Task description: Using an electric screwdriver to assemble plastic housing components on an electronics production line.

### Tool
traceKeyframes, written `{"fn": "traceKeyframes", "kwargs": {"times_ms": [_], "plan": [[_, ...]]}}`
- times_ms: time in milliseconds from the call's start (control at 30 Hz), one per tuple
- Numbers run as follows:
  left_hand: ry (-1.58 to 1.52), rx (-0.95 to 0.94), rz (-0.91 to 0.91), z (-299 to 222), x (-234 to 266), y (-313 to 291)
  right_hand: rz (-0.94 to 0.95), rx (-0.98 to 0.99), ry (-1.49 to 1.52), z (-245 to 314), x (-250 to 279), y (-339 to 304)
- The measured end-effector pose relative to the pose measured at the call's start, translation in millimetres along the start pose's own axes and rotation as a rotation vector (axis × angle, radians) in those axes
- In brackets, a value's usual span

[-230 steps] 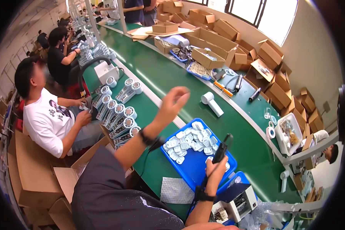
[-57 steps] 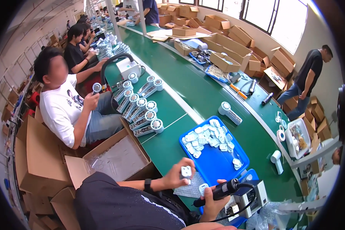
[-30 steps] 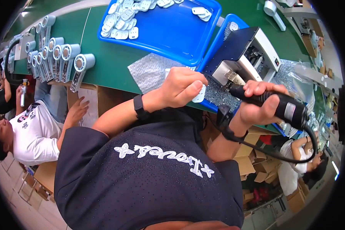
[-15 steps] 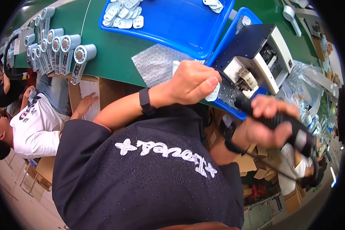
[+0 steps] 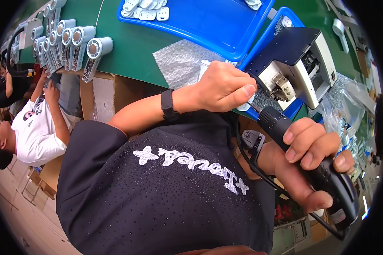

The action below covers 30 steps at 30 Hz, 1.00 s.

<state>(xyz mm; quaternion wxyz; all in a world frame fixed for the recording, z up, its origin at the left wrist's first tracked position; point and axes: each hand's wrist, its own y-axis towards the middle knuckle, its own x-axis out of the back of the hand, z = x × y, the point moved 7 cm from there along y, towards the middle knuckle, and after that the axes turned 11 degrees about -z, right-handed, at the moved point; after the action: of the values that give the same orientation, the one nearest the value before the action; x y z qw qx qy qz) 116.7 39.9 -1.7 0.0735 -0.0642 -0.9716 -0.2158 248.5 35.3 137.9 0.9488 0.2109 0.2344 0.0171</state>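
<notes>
My left hand (image 5: 225, 88) is closed in front of a pale handheld fan (image 5: 204, 67), of which little but the rounded head shows past my knuckles. In my right hand (image 5: 312, 153) is a black corded electric screwdriver (image 5: 281, 127), fingers wrapped round its body. Its thin bit points up and left, close to the left hand's thumb; whether the tip touches anything is hidden. Just under the left fist a small pale plate (image 5: 244, 107) shows in part at the blue tray's edge.
A black-and-white screw feeder (image 5: 281, 55) stands in a narrow blue tray (image 5: 291, 111). Behind the left hand lie bubble wrap (image 5: 178, 57) and a big blue tray (image 5: 191, 27) with pale plates. Several handheld fans (image 5: 98, 49) line the green table's left, where a co-worker (image 5: 42, 127) sits.
The screwdriver has swung down and left, its bit now beside my left fist. My left hand has barely shifted in its grip. The co-worker at left has drawn an arm back.
</notes>
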Motion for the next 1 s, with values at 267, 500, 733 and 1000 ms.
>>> {"fn": "traceKeyframes", "kwargs": {"times_ms": [267,500,733,1000], "plan": [[0.001,-0.007,0.006,1.2,-1.6,0.6,-0.05,0.146,-0.027,1.7,-4.9,-18.1],[0.088,-0.026,0.057,-0.3,-17.4,2.3,-0.214,0.084,-0.064,8.0,31.1,-10.6],[0.137,0.017,0.063,2.9,-21.2,4.4,-0.265,0.135,-0.165,7.1,62.4,-3.8],[0.041,-0.014,-0.101,1.1,-16.2,6.5,-0.418,0.161,-0.356,-19.1,97.7,-9.7]]}}
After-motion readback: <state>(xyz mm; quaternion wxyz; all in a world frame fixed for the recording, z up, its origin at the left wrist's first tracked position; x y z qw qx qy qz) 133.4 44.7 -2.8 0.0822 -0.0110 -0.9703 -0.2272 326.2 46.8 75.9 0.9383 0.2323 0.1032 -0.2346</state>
